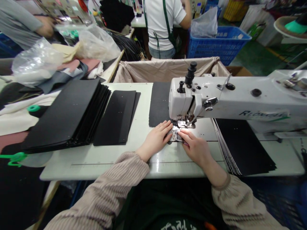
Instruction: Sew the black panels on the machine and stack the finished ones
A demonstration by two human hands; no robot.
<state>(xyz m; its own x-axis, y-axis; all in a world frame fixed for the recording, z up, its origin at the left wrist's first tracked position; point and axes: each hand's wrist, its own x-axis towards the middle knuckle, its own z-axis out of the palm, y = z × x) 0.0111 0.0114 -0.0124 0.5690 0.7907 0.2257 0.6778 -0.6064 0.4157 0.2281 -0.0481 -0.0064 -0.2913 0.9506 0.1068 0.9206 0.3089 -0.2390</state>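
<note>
My left hand lies flat with fingers stretched out, its fingertips at the near edge of a black sheet and beside the metal plate below the needle area. That sheet runs back to the left of the white sewing machine, whose head partly covers it. My right hand is on the plate's other side, index fingertip touching it and the other fingers curled. Something small and dark shows under those fingers; I cannot make out what it is. The presser foot is just beyond both hands.
On the left stand a thick stack of black panels and a thinner pile. More black panels with pale edges lie under the machine arm. Behind the table is a cloth-lined bin, a blue crate and a person in a white shirt.
</note>
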